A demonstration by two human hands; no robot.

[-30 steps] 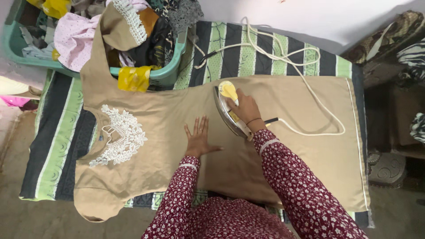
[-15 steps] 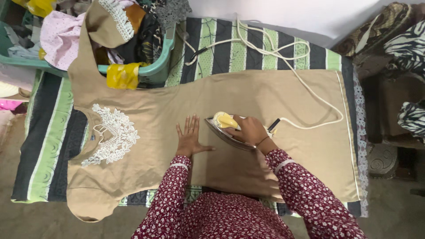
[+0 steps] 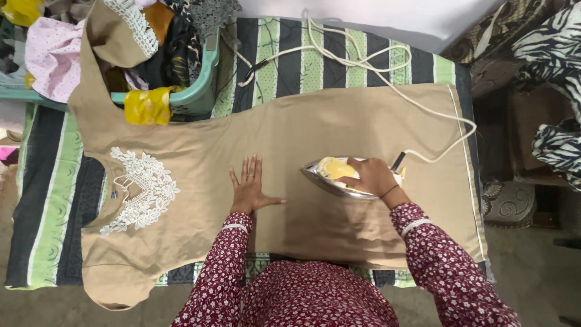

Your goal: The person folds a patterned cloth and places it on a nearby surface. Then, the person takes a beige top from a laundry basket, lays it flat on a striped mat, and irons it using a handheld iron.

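Note:
A tan dress (image 3: 315,127) with a white lace neckline (image 3: 142,189) lies spread flat over a striped green and black cloth (image 3: 51,188). My left hand (image 3: 249,186) rests flat on the dress with its fingers apart, holding the fabric down. My right hand (image 3: 370,177) grips the yellow handle of a metal iron (image 3: 334,175), which sits on the dress just right of my left hand, its tip pointing left. The iron's white cord (image 3: 363,63) runs from its back end up across the cloth.
A green laundry basket (image 3: 196,97) heaped with mixed clothes stands at the upper left; one sleeve of the dress hangs over its rim. Patterned fabrics and cushions (image 3: 544,72) pile up on the right. Bare floor (image 3: 538,278) shows below right.
The iron has turned from pointing away to pointing left and slid toward me and to the right across the dress. My left hand has stayed flat on the fabric.

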